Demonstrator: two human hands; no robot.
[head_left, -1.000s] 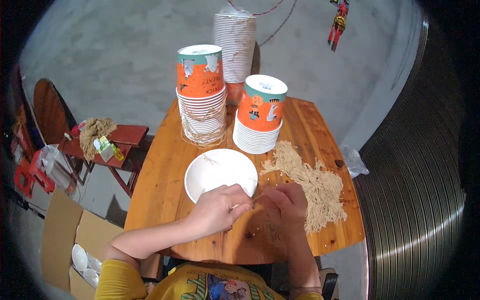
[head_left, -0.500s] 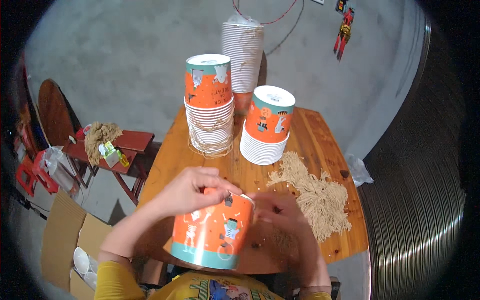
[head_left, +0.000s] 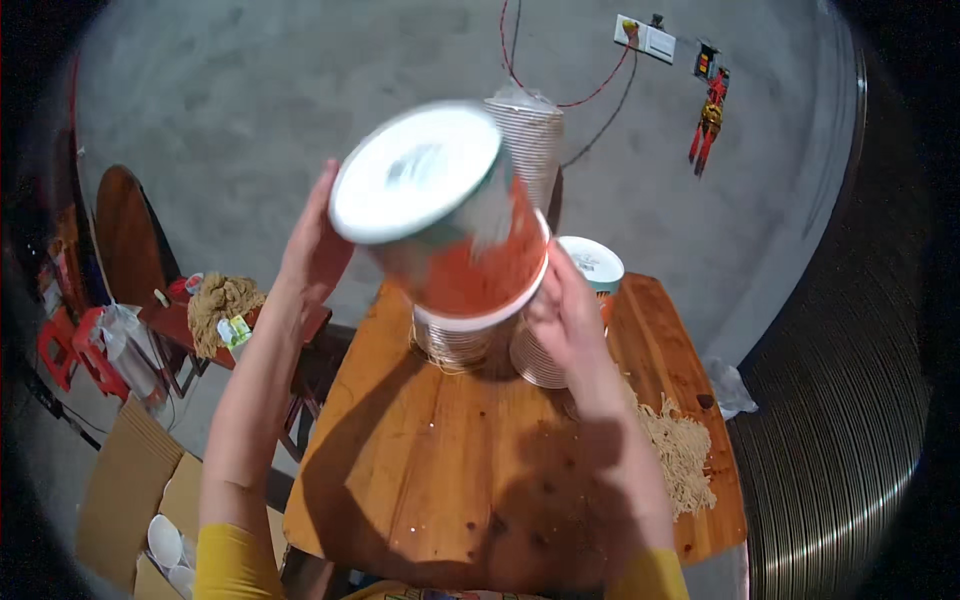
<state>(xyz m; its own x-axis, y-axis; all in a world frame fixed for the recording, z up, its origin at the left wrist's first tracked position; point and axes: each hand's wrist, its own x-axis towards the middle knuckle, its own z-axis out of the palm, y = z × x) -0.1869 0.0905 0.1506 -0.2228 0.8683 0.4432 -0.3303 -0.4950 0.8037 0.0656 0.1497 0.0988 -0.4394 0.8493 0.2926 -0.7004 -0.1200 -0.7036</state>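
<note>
An orange paper bucket (head_left: 470, 265) with a teal band is held up bottom-side up, tilted and blurred by motion, its white base toward me. My left hand (head_left: 318, 240) grips its left side, the fingers partly hidden behind it. At the right, my right hand (head_left: 565, 305) holds it by the white rim. Below and behind it, a stack of nested white-rimmed buckets (head_left: 452, 345) with tan strings around it is mostly covered. To its right stands another upside-down bucket stack (head_left: 592, 262), partly behind my right hand.
A wooden table (head_left: 430, 460) bears a pile of tan strings (head_left: 680, 460) on the right. A tall bucket stack (head_left: 532, 140) stands at the back. At left are a red bench (head_left: 315, 322) with a tan bundle (head_left: 222, 308) and an open cardboard box (head_left: 130, 480). A ridged shutter (head_left: 830, 420) is on the right.
The bucket has gone from low over the near table edge up and forward, turned over so its base is on top. Both hands moved with it. The view has tipped upward.
</note>
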